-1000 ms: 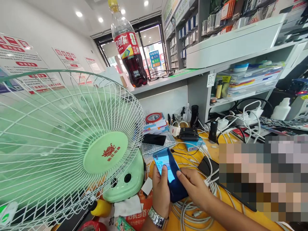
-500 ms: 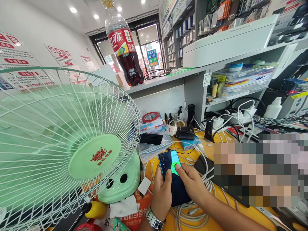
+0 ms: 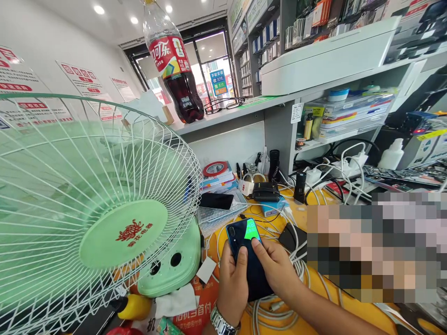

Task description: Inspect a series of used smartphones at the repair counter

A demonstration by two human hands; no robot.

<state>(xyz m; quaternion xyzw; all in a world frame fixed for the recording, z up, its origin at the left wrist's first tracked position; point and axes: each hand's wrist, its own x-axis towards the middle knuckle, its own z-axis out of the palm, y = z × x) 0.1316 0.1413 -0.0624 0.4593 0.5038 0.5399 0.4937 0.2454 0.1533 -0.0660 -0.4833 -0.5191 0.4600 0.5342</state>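
A dark blue phone (image 3: 256, 274) lies between my two hands above the orange mat, its glossy back with the camera bump facing up and a green reflection near its top. My left hand (image 3: 233, 279), with a metal watch on the wrist, grips its left edge, thumb on the back. On the right edge my right hand (image 3: 277, 267) holds it too, its thumb pressed on the back below the green patch. The fingers under the phone are hidden. Coiled pale cables (image 3: 268, 321) lie beneath and beside it.
A green fan (image 3: 124, 232) fills the left side. Behind the hands are another phone (image 3: 216, 201), a black case (image 3: 266, 191) and a blue box (image 3: 274, 207). A cola bottle (image 3: 178, 79) and glasses (image 3: 225, 104) stand on the shelf. The right side is partly pixelated.
The view has shifted slightly, so most things sit a little further left. Both hands still hold the phone, and the green reflection on its back has changed shape.
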